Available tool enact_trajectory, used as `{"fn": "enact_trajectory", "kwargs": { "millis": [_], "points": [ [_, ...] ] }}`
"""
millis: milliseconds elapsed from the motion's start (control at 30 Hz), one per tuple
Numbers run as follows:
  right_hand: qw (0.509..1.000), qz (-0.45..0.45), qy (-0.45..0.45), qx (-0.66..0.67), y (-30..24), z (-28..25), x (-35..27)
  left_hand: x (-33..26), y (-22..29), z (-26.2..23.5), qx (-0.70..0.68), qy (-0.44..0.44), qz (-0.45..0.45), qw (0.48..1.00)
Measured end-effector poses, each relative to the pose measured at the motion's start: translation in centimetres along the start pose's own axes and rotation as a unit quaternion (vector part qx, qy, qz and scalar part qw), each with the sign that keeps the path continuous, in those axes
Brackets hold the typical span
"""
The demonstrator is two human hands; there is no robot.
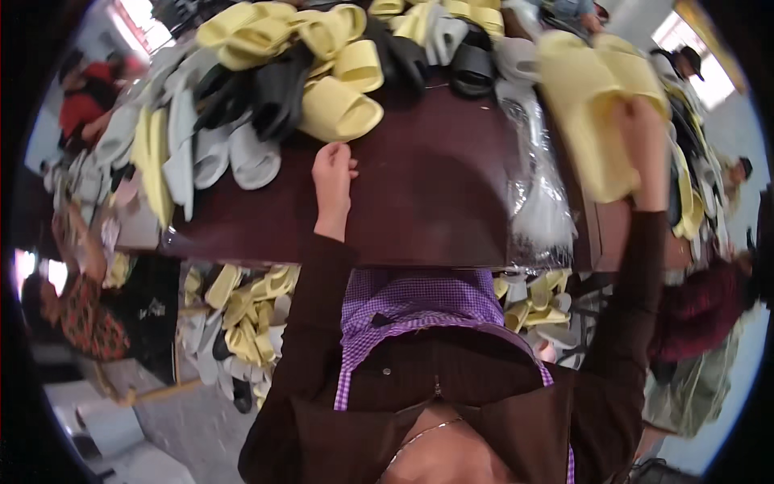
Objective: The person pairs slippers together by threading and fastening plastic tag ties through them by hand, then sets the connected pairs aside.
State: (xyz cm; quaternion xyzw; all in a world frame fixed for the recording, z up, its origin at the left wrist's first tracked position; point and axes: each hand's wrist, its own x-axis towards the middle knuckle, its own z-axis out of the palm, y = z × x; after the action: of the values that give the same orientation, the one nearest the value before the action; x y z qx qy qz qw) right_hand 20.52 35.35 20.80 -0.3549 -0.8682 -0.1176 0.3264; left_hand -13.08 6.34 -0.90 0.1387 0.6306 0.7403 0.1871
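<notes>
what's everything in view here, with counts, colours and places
held slippers: two, yellow, upper right
yellow slippers: many, yellow, table's far side
grey slippers: several, light grey, table's far left
black slippers: several, black, table's far side
table: one visible top, dark red-brown, centre
plastic wrapping: uncounted, clear, table's right part
lower slippers: many, mostly yellow, below tabletop
other people: several, mixed clothing, both sides
apron: one, purple-and-white check, lower centre
left hand: one, bare, near yellow slippers
right hand: one, bare, at held slippers

Brt window [145,22] upp. L; bluish wall [747,121] R; gry flr [211,423]; dk-red table [419,218].
</notes>
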Motion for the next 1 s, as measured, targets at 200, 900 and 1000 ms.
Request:
{"fn": "enact_trajectory", "kwargs": {
  "millis": [200, 900, 1000],
  "points": [
    [0.991, 0.073, 0.039, -0.108, 9.3, -1.9, 1.0, 3.4, 0.5, -1.2, -0.145, -0.015, -0.123, 0.982],
    [0.729, 0.098, -0.277, 0.619, -22.0, 11.0, -14.3, 1.6, -0.8, 2.2, -0.283, 0.012, -0.155, 0.946],
    [0.661, 0.199, -0.289, 0.663, -22.7, 11.9, -14.8, -5.3, -0.7, 4.7, -0.271, 0.003, -0.141, 0.952]
  ]
}}
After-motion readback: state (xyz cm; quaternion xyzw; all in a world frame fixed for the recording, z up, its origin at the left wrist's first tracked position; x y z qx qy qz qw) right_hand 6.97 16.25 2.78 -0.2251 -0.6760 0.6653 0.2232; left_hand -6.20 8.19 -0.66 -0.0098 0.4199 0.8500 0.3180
